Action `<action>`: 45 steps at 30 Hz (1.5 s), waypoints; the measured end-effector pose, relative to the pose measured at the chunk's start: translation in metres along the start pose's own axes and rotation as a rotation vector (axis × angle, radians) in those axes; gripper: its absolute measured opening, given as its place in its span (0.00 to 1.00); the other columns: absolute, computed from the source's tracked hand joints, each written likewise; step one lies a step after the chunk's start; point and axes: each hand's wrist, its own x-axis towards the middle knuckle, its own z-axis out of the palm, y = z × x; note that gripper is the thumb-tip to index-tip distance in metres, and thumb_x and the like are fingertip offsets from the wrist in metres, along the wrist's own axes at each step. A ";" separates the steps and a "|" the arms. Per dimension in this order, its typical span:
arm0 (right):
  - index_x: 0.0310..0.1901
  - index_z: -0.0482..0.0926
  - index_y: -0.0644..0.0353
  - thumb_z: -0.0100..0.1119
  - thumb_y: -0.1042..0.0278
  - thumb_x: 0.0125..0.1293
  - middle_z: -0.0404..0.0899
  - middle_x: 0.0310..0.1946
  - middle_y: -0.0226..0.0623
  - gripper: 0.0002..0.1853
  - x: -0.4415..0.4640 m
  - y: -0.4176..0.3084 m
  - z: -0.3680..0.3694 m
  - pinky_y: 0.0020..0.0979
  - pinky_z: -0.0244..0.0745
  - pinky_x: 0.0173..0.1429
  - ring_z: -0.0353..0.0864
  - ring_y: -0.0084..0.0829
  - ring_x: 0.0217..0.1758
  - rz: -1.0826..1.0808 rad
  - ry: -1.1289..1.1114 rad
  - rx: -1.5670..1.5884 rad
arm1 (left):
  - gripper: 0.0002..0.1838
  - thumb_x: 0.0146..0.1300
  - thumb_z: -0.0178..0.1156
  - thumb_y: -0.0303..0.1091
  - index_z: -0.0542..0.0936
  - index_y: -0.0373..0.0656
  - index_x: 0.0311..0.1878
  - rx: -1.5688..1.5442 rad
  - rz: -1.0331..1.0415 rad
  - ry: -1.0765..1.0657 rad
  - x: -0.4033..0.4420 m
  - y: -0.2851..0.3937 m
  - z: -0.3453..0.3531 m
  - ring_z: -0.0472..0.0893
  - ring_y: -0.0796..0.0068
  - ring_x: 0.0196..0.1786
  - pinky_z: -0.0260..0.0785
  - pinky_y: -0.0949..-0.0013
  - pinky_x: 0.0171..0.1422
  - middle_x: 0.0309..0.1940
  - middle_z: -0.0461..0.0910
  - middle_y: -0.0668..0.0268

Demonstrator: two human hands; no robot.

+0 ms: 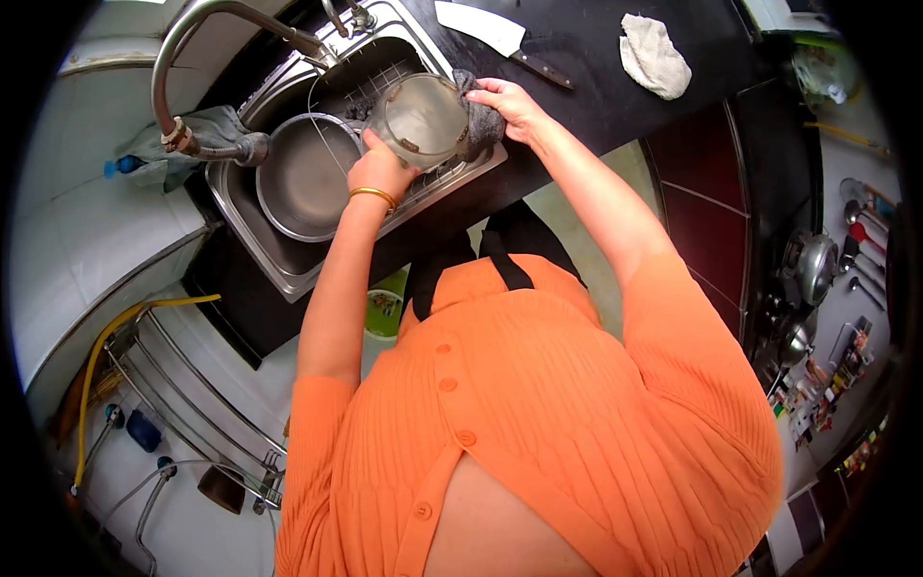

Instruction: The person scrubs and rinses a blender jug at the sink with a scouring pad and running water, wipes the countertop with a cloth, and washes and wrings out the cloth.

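Over the sink's right basin, my left hand (383,173) is closed on the near-left edge of a round see-through glass container (425,117) with brownish patches around its rim. Whether it is a bowl or a lid I cannot tell. My right hand (510,108) grips a dark grey cloth (484,130) that is pressed against the container's right side. Part of the right fingers is hidden by the cloth. Beside my left hand, a wide metal basin (306,192) sits in the left part of the steel sink (231,197).
A curved faucet (165,82) arches above the left basin. On the black counter (586,29) lie a cleaver (490,29) and a crumpled pale cloth (656,58). A wire rack (389,82) is in the sink behind the container. A green bin (385,308) stands on the floor.
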 end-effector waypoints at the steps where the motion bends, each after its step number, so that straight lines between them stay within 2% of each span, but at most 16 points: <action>1: 0.49 0.76 0.67 0.60 0.76 0.62 0.81 0.41 0.38 0.14 0.002 0.001 0.000 0.29 0.79 0.48 0.82 0.27 0.42 -0.016 0.028 -0.029 | 0.54 0.48 0.72 0.48 0.48 0.28 0.66 -0.003 0.001 0.000 0.000 0.000 -0.001 0.82 0.49 0.46 0.73 0.58 0.50 0.41 0.81 0.45; 10: 0.47 0.78 0.69 0.60 0.73 0.63 0.82 0.40 0.37 0.13 -0.004 -0.007 0.001 0.27 0.77 0.47 0.81 0.25 0.39 0.002 0.022 -0.072 | 0.54 0.48 0.72 0.48 0.48 0.27 0.66 0.001 -0.001 -0.008 0.003 -0.001 0.000 0.81 0.50 0.47 0.73 0.58 0.52 0.42 0.81 0.45; 12: 0.45 0.80 0.69 0.61 0.70 0.62 0.83 0.38 0.36 0.13 0.005 -0.012 0.003 0.26 0.76 0.46 0.81 0.24 0.38 -0.094 -0.012 -0.207 | 0.54 0.48 0.71 0.48 0.48 0.27 0.65 -0.002 -0.001 -0.008 0.002 -0.002 -0.001 0.81 0.50 0.47 0.73 0.59 0.52 0.42 0.81 0.45; 14: 0.43 0.82 0.65 0.64 0.65 0.60 0.83 0.35 0.32 0.13 0.017 -0.019 0.005 0.24 0.74 0.44 0.79 0.22 0.37 -0.202 0.004 -0.540 | 0.54 0.48 0.71 0.48 0.48 0.27 0.65 -0.001 0.002 -0.018 0.001 -0.001 -0.002 0.82 0.50 0.47 0.73 0.58 0.51 0.41 0.81 0.45; 16: 0.41 0.83 0.62 0.65 0.62 0.56 0.83 0.33 0.31 0.15 0.032 -0.034 0.009 0.26 0.73 0.43 0.79 0.20 0.35 -0.270 0.041 -1.111 | 0.53 0.48 0.71 0.48 0.48 0.27 0.65 0.001 0.004 -0.019 0.002 0.000 -0.001 0.82 0.50 0.46 0.73 0.58 0.51 0.41 0.81 0.45; 18: 0.38 0.81 0.62 0.65 0.58 0.51 0.81 0.28 0.35 0.18 0.043 -0.052 0.017 0.30 0.73 0.40 0.78 0.25 0.32 -0.302 -0.049 -1.416 | 0.53 0.48 0.71 0.48 0.48 0.27 0.65 0.003 0.005 -0.019 0.002 0.000 -0.001 0.82 0.50 0.46 0.73 0.58 0.51 0.40 0.81 0.45; 20: 0.36 0.80 0.62 0.65 0.57 0.49 0.80 0.27 0.37 0.18 0.040 -0.073 0.038 0.32 0.72 0.39 0.78 0.28 0.32 -0.227 -0.156 -1.655 | 0.54 0.49 0.71 0.48 0.47 0.27 0.65 0.003 0.027 -0.012 0.002 -0.001 0.000 0.82 0.50 0.45 0.73 0.58 0.50 0.40 0.81 0.45; 22: 0.35 0.78 0.62 0.65 0.57 0.49 0.79 0.27 0.37 0.17 0.039 -0.084 0.042 0.33 0.72 0.38 0.77 0.29 0.31 -0.125 -0.230 -1.652 | 0.54 0.49 0.70 0.48 0.47 0.27 0.66 0.008 0.027 -0.006 -0.002 -0.001 0.002 0.82 0.50 0.45 0.73 0.58 0.50 0.40 0.81 0.45; 24: 0.34 0.77 0.62 0.65 0.57 0.49 0.78 0.26 0.38 0.17 0.041 -0.088 0.045 0.34 0.71 0.37 0.75 0.30 0.30 0.101 -0.288 -1.619 | 0.55 0.50 0.70 0.48 0.46 0.26 0.67 0.009 0.025 0.004 -0.001 -0.002 0.002 0.82 0.50 0.45 0.73 0.58 0.50 0.40 0.82 0.46; 25: 0.35 0.77 0.64 0.65 0.56 0.49 0.77 0.25 0.40 0.19 0.042 -0.085 0.048 0.35 0.71 0.38 0.74 0.32 0.30 0.113 -0.287 -1.652 | 0.55 0.50 0.70 0.48 0.45 0.26 0.68 0.014 0.031 0.006 -0.002 -0.003 0.004 0.82 0.50 0.44 0.74 0.58 0.49 0.40 0.82 0.46; 29: 0.39 0.75 0.66 0.65 0.56 0.49 0.78 0.30 0.43 0.23 0.042 -0.071 0.049 0.37 0.70 0.40 0.76 0.35 0.35 -0.005 -0.304 -1.656 | 0.56 0.50 0.70 0.48 0.45 0.27 0.69 0.016 0.031 0.012 -0.004 -0.003 0.006 0.82 0.51 0.45 0.74 0.58 0.49 0.41 0.82 0.46; 35: 0.42 0.75 0.67 0.66 0.65 0.45 0.78 0.33 0.44 0.22 0.031 -0.056 0.025 0.34 0.70 0.45 0.76 0.33 0.39 -0.020 -0.310 -1.484 | 0.56 0.49 0.70 0.47 0.44 0.27 0.69 0.006 0.022 -0.005 -0.006 -0.004 0.006 0.82 0.50 0.45 0.73 0.58 0.50 0.41 0.82 0.47; 38: 0.44 0.78 0.63 0.63 0.71 0.54 0.80 0.37 0.32 0.15 0.007 -0.035 -0.011 0.28 0.71 0.47 0.76 0.24 0.42 -0.001 -0.161 -1.046 | 0.56 0.49 0.70 0.47 0.44 0.28 0.68 -0.010 0.027 0.002 -0.002 -0.005 0.004 0.82 0.50 0.46 0.73 0.58 0.50 0.41 0.81 0.46; 39: 0.44 0.78 0.63 0.63 0.71 0.54 0.80 0.37 0.32 0.15 0.001 -0.035 -0.015 0.28 0.71 0.47 0.76 0.24 0.42 0.003 -0.163 -1.047 | 0.55 0.49 0.70 0.47 0.45 0.28 0.68 -0.007 0.029 0.001 -0.002 -0.005 0.004 0.82 0.50 0.46 0.73 0.58 0.50 0.41 0.81 0.46; 41: 0.46 0.78 0.64 0.63 0.71 0.60 0.80 0.39 0.28 0.13 -0.010 -0.030 -0.022 0.25 0.71 0.48 0.76 0.20 0.42 0.003 -0.037 -0.587 | 0.55 0.49 0.70 0.47 0.45 0.28 0.68 -0.001 0.027 -0.004 -0.002 -0.005 0.002 0.82 0.50 0.46 0.73 0.58 0.50 0.41 0.81 0.46; 45: 0.45 0.81 0.65 0.63 0.66 0.62 0.81 0.39 0.29 0.13 0.003 -0.042 -0.019 0.25 0.71 0.50 0.77 0.19 0.41 -0.192 -0.017 -0.664 | 0.55 0.49 0.70 0.47 0.45 0.28 0.67 0.010 0.034 0.008 -0.003 -0.004 0.003 0.82 0.50 0.46 0.74 0.58 0.50 0.41 0.81 0.45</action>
